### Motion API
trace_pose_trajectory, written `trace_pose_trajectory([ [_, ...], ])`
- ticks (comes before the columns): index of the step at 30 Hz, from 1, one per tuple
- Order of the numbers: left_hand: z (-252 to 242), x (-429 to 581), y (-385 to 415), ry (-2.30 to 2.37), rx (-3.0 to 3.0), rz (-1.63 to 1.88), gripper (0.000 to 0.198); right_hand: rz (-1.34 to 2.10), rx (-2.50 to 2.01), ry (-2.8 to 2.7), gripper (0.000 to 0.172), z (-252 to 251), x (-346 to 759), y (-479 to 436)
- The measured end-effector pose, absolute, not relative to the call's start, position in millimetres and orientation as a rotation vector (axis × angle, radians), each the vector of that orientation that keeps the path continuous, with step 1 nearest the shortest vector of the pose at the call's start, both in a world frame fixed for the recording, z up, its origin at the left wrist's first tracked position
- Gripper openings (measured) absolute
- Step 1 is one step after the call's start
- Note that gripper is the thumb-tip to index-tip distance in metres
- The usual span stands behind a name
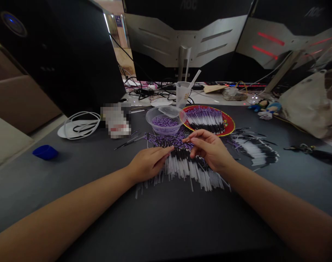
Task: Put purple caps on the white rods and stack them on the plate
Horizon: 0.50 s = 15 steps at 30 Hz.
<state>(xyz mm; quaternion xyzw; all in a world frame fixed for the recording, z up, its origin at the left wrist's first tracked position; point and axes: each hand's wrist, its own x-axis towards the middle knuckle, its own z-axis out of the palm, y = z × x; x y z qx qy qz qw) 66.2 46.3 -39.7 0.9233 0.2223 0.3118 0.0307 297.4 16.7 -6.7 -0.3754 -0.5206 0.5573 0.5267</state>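
Note:
Over a pile of thin sticks, my left hand (pixel 148 163) is closed, its fingertips pinching one end of a thin dark stick (pixel 182 144). The stick's other end sits between the thumb and fingers of my right hand (pixel 212 151). Below the hands lie many slim translucent white tubes with black ends (pixel 182 167). Loose purple sticks (pixel 168 140) are heaped just beyond. A clear plastic bowl (pixel 151 122) holds more purple pieces. Beside it, a red plate with a yellow rim (pixel 230 125) carries rows of purple, white and black sticks.
More white-and-black sticks (pixel 258 151) lie at right, near keys (pixel 304 148). A blue cup-like piece (pixel 45 152) and a coiled white cable (pixel 82 125) are at left. Behind stand a plastic cup with a straw (pixel 183 94), monitors (pixel 187 36) and a computer case (pixel 59 54).

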Motion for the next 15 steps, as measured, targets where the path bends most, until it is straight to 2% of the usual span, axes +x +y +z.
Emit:
trace_pose_trajectory([
  [7,-40.0,65.4,46.1,0.683,2.83,0.973,0.039,1.301,-0.958,-1.294,0.018,-6.3,297.6,17.2],
  [15,-38.2,66.1,44.9,0.709,2.832,0.933,0.037,1.318,-0.908,-1.283,0.017,-7.5,298.6,17.3],
])
